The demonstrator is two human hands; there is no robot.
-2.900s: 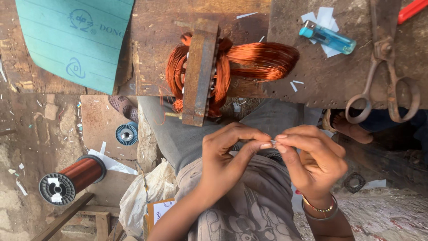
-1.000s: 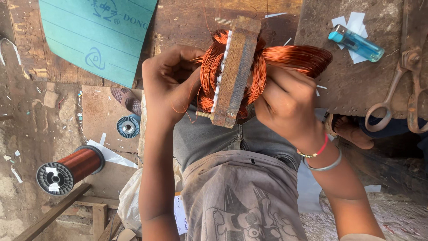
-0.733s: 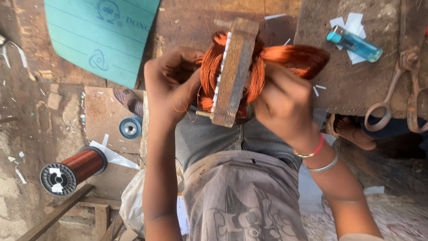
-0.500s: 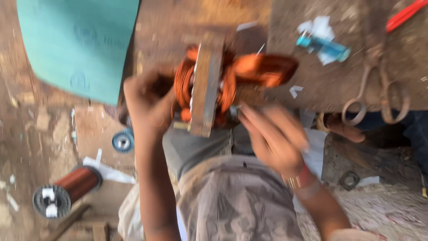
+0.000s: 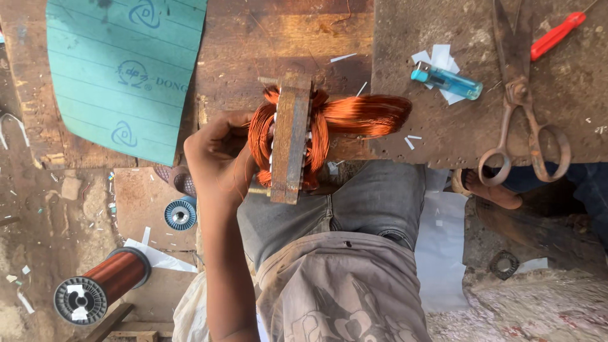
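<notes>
Copper windings (image 5: 354, 115), springy and easily nicked, wrapped the heavy steel stator core (image 5: 290, 147) at the bench edge (image 5: 253, 57), where the left hand (image 5: 218, 155) gripped the coil side; the right hand was out of view.

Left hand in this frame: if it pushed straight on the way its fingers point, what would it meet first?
The left hand points rightward and already touches the copper winding on the motor stator; that coil comes first.

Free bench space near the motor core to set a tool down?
Bare wood between the green sheet and the copper-wound core, above the left hand. A bare slab patch lies below the lighter, left of the scissors. Crowded around the coils, paper scraps and scissors.
</notes>
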